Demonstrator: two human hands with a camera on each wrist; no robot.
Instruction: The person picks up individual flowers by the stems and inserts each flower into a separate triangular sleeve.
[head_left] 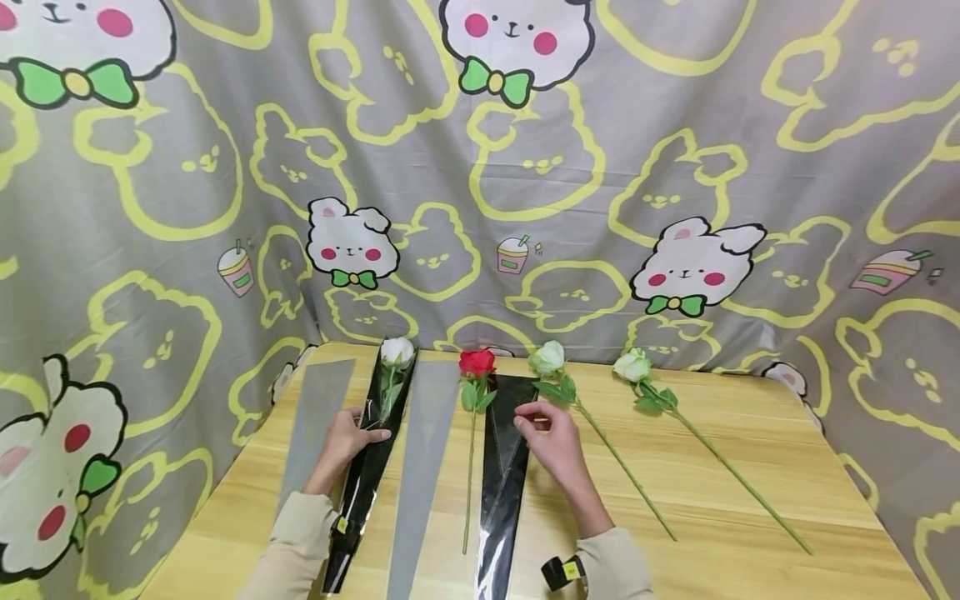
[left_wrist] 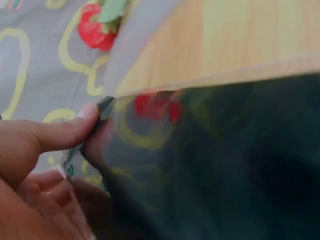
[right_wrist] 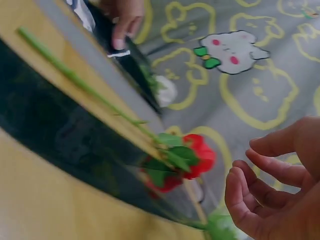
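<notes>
A white artificial rose (head_left: 397, 352) lies inside a black wrapping sleeve (head_left: 363, 492) with a clear front. My left hand (head_left: 347, 442) grips this sleeve partway along; in the left wrist view the thumb (left_wrist: 75, 131) lies along its edge. Over the upper part of a second, flat black sleeve (head_left: 504, 450) is my right hand (head_left: 553, 442), its fingers loosely bent and holding nothing, as the right wrist view confirms. A red rose (head_left: 477, 362) on a long green stem lies along the left side of that second sleeve.
Two pale green-white roses, one (head_left: 548, 357) beside my right hand and another (head_left: 632, 365) farther right, lie with stems slanting toward me. Grey translucent sleeves (head_left: 427, 450) (head_left: 318, 408) lie on the wooden table (head_left: 750, 425). A patterned curtain (head_left: 570, 208) hangs behind and at the sides.
</notes>
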